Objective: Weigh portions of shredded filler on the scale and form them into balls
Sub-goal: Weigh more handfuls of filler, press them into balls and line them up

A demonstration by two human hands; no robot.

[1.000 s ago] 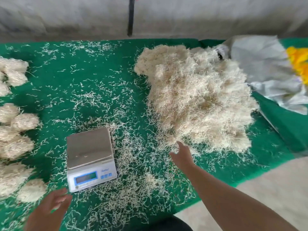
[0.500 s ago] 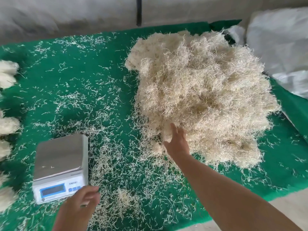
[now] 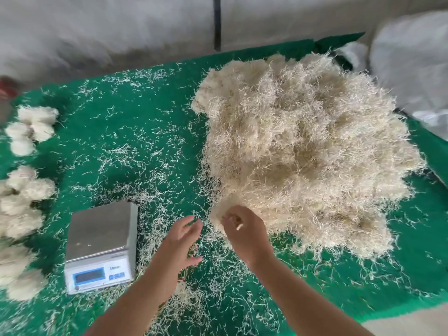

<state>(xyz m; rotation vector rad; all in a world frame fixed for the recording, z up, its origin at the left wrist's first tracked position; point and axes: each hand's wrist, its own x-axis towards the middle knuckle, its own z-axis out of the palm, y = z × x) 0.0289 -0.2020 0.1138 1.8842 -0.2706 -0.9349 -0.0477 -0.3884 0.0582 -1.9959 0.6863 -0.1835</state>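
your right hand [image 3: 244, 229] pinches a tuft at the edge of the filler pile [image 3: 303, 151]; your left hand [image 3: 180, 241] hovers open over the strand-littered green mat [image 3: 135, 132], grey wall [image 3: 121, 27] behind.

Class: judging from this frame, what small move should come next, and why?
Probably pull a tuft free and carry it to the scale: the right hand already pinches the pile's near edge, the left hand hovers open, and the pan is bare.

right hand [image 3: 244, 229] grips filler pile [image 3: 303, 146] edge | left hand [image 3: 180, 241] spread (beside scale [image 3: 100, 246])
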